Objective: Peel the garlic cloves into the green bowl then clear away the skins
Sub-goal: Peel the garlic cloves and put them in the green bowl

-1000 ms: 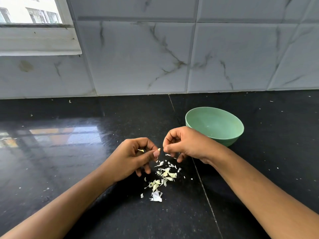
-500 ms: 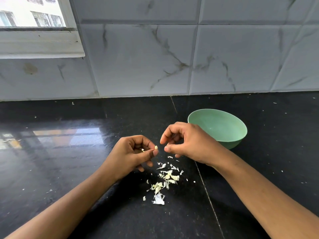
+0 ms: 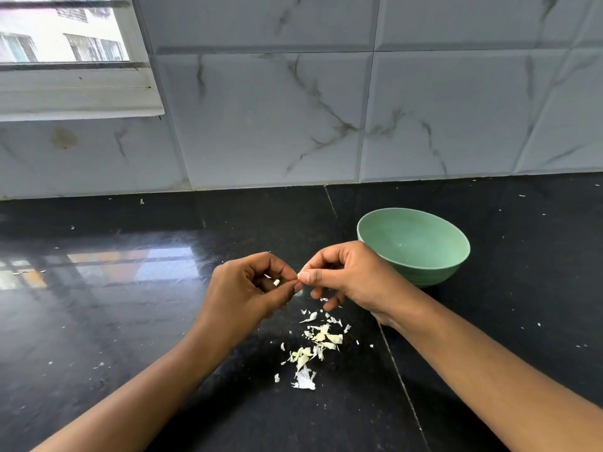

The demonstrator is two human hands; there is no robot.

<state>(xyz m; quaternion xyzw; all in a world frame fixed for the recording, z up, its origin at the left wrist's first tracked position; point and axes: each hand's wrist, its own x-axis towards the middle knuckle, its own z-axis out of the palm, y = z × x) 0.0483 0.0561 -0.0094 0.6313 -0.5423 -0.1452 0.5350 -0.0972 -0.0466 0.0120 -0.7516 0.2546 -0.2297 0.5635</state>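
Observation:
My left hand (image 3: 246,288) curls around a small garlic clove (image 3: 276,282), of which only a pale tip shows between the fingers. My right hand (image 3: 342,277) meets it fingertip to fingertip and pinches at the clove's skin with thumb and forefinger. Both hands hover just above the black counter. A loose pile of pale garlic skins (image 3: 315,344) lies on the counter below and in front of the hands. The green bowl (image 3: 414,246) stands upright just behind my right hand; its visible inside shows no cloves, and my hand hides the near rim.
The black polished counter (image 3: 130,321) carries scattered tiny skin flecks. A grey marbled tile wall (image 3: 293,125) rises at the back, with a white window sill (image 3: 75,99) at the upper left. A seam in the counter (image 3: 401,380) runs toward me.
My hands parted slightly half a second ago and have come back together at the fingertips. The view has tilted up a little. The skin pile and bowl have not moved.

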